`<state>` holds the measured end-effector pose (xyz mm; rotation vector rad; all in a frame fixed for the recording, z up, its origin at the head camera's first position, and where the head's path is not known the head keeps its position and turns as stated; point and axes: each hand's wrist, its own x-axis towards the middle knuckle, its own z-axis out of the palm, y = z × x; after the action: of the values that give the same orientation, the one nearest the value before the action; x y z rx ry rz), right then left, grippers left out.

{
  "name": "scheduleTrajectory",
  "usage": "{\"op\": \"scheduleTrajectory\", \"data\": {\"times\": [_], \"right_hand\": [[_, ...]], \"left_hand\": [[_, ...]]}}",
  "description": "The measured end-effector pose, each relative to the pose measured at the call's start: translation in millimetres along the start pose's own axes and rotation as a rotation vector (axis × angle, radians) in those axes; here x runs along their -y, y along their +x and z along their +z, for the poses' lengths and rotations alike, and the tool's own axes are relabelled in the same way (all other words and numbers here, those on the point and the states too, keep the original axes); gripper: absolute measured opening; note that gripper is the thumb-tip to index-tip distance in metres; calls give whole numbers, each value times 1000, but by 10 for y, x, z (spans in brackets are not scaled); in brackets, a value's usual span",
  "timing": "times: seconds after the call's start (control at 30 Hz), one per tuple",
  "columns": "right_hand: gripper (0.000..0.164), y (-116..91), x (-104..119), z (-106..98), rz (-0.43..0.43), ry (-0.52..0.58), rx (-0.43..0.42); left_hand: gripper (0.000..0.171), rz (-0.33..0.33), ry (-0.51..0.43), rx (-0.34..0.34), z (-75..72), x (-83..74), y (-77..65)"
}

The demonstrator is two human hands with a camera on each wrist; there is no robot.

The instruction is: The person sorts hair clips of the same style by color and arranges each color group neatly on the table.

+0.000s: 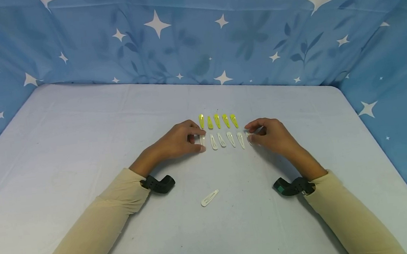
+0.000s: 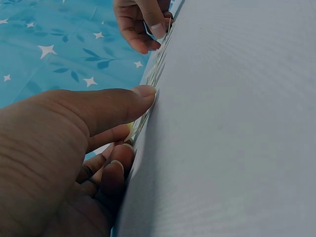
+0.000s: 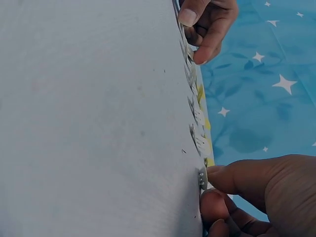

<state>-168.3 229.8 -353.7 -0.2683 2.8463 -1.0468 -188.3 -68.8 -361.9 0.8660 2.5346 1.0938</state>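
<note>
Snap hair clips lie in two rows on the white tabletop. My left hand [image 1: 181, 139] pinches the white hair clip [image 1: 202, 140] at the left end of the nearer row, thumb at its near end and forefinger at its far end. At the right end of that row, my right hand [image 1: 272, 135] has thumb and forefinger on another white hair clip [image 3: 203, 178], partly hidden by the fingers. Between the hands lie several more white clips [image 1: 231, 139], roughly upright side by side. Just behind them runs the row of yellow hair clips [image 1: 217, 121].
A single white clip [image 1: 209, 198] lies slanted on the white tablecloth [image 1: 185, 232], nearer to me than the rows. A blue curtain [image 1: 193, 33] with white stars hangs behind the table and along its sides. Each wrist wears a black camera band [image 1: 159, 184].
</note>
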Motion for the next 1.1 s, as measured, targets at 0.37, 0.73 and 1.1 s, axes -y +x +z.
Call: {"op": "scheduleTrajectory", "data": {"times": [0.37,0.73,1.1], "right_hand": [[31,-69,103,-28,-80,-8,-77],[19,-305,411,107,-244,136,43],[20,-464,627,327,-304,175,365]], "left_hand": [[48,5,-3,0,-3,15,-2],[48,1,0,-1,-11,9,-6],[47,12,5,-6,-7,19,-4]]}}
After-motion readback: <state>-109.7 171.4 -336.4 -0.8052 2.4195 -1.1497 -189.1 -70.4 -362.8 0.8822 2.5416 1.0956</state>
